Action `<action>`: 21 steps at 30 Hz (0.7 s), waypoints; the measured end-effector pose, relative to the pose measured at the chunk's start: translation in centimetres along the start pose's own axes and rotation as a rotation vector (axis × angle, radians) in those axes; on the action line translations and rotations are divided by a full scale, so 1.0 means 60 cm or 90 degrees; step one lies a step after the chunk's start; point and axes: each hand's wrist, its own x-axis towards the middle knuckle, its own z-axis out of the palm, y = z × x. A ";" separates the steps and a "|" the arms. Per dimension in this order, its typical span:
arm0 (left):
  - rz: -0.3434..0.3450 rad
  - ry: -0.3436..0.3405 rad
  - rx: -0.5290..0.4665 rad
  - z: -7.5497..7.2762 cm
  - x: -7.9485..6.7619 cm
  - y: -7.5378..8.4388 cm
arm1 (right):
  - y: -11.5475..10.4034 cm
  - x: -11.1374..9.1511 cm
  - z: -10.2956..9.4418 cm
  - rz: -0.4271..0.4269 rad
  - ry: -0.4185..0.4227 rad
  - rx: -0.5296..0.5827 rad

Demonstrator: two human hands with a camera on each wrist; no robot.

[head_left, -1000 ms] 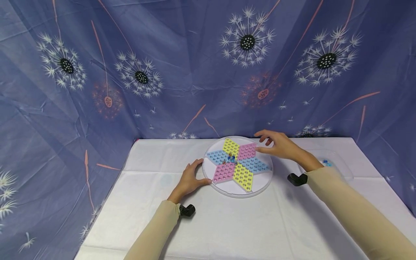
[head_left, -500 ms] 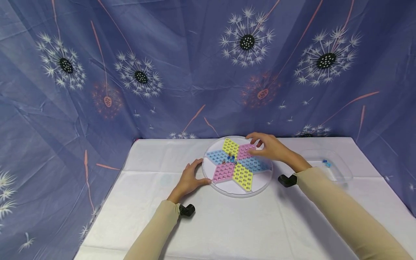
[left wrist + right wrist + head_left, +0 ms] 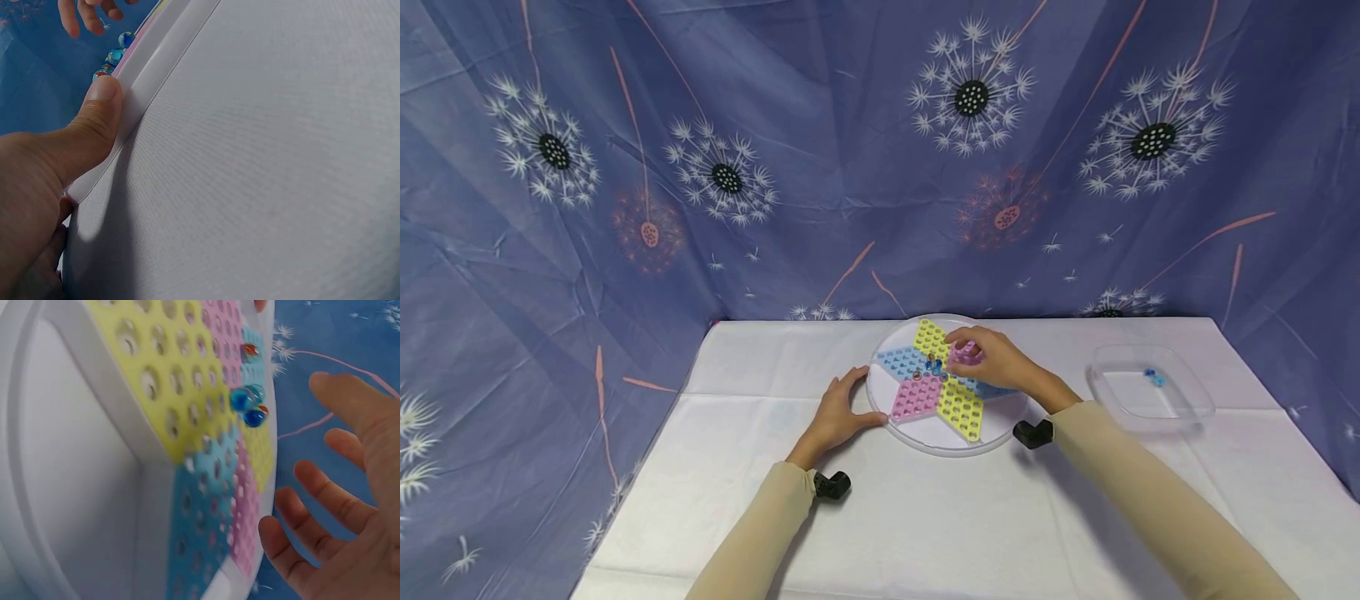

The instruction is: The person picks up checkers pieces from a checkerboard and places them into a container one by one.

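Note:
A round white Chinese checkers board (image 3: 917,433) with a pink, yellow and blue star lies on the cloth-covered table. Several glass marbles (image 3: 934,365) sit near its middle, blue ones and orange-red ones. My left hand (image 3: 838,412) rests against the board's left rim, its thumb (image 3: 100,103) laid straight along the edge and the fingers spread. Over the pink far-right point hovers my right hand (image 3: 992,358), fingertips close to the marbles. In the right wrist view its fingers (image 3: 334,494) are apart and bent a little, with nothing between them.
To the right of the board stands a clear plastic box (image 3: 1183,412), with a few blue marbles (image 3: 1154,377) in it. A blue curtain (image 3: 850,167) printed with dandelions hangs right behind the table (image 3: 955,525) and along its left side.
My right hand has moved left, from the board's right edge to near the central marbles, uncovering the clear box. The left hand has stayed at the rim.

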 end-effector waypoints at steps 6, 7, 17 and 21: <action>-0.003 0.002 -0.003 0.000 -0.002 0.004 | 0.007 0.002 0.023 0.010 -0.003 0.004; -0.001 0.004 -0.003 0.000 -0.002 0.004 | 0.009 0.003 0.027 0.010 -0.003 0.009; 0.010 0.007 0.002 0.003 0.000 0.000 | 0.012 0.003 0.041 0.030 -0.001 0.013; 0.010 0.006 0.001 0.002 0.000 0.001 | 0.010 0.002 0.044 0.059 -0.013 -0.003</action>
